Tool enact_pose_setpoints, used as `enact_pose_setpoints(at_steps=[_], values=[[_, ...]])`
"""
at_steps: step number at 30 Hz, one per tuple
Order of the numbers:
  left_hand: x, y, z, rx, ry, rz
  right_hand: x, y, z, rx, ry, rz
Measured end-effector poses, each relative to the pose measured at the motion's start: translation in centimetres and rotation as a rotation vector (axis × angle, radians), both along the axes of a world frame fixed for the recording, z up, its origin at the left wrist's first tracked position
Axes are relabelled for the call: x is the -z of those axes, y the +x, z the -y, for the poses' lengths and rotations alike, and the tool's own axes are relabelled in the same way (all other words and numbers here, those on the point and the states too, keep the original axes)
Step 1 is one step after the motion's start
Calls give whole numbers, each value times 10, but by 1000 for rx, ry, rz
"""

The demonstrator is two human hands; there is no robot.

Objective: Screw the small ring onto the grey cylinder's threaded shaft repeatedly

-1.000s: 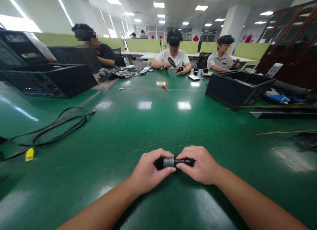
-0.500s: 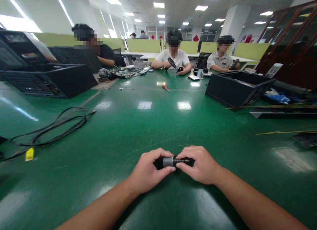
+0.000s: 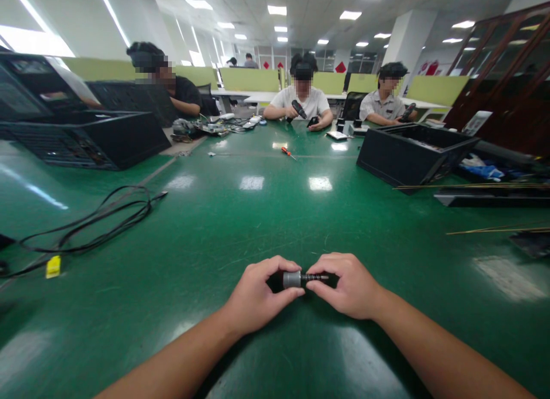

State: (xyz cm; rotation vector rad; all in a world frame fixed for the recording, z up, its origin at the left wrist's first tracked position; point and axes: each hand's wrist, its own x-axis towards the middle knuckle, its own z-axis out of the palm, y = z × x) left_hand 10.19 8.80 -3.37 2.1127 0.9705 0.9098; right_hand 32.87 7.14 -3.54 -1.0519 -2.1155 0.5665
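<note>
Low in the middle of the view, a small grey metal cylinder with a thin, dark, ringed shaft (image 3: pixel 316 277) lies level between my two hands. My left hand (image 3: pixel 260 296) is closed round the cylinder end (image 3: pixel 292 280), thumb on the near side and fingers on the far side. From the right, my right hand (image 3: pixel 350 287) closes thumb and fingertips about the shaft, close to where it meets the cylinder. The shaft's tip points towards my right palm. What kind of part this is, I cannot make out. Under both hands is the green tabletop (image 3: pixel 240 227).
Black cables (image 3: pixel 107 221) with a yellow tag (image 3: pixel 53 266) lie left. Open black computer cases stand at left (image 3: pixel 107 138) and right (image 3: pixel 399 155). An orange-handled screwdriver (image 3: pixel 287 152) lies ahead. Across the table, one person (image 3: pixel 301 104) holds a power drill (image 3: pixel 298 108); two others sit nearby.
My right fingertips have shifted very slightly to the right along the shaft. The left hand and the cylinder stay where they were.
</note>
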Motion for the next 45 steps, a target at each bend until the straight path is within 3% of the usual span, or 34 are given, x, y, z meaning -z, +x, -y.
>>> enact_pose_setpoints(at_steps=[45], values=[[0, -1, 0, 0, -29, 11, 1, 1, 0, 10, 53, 0]])
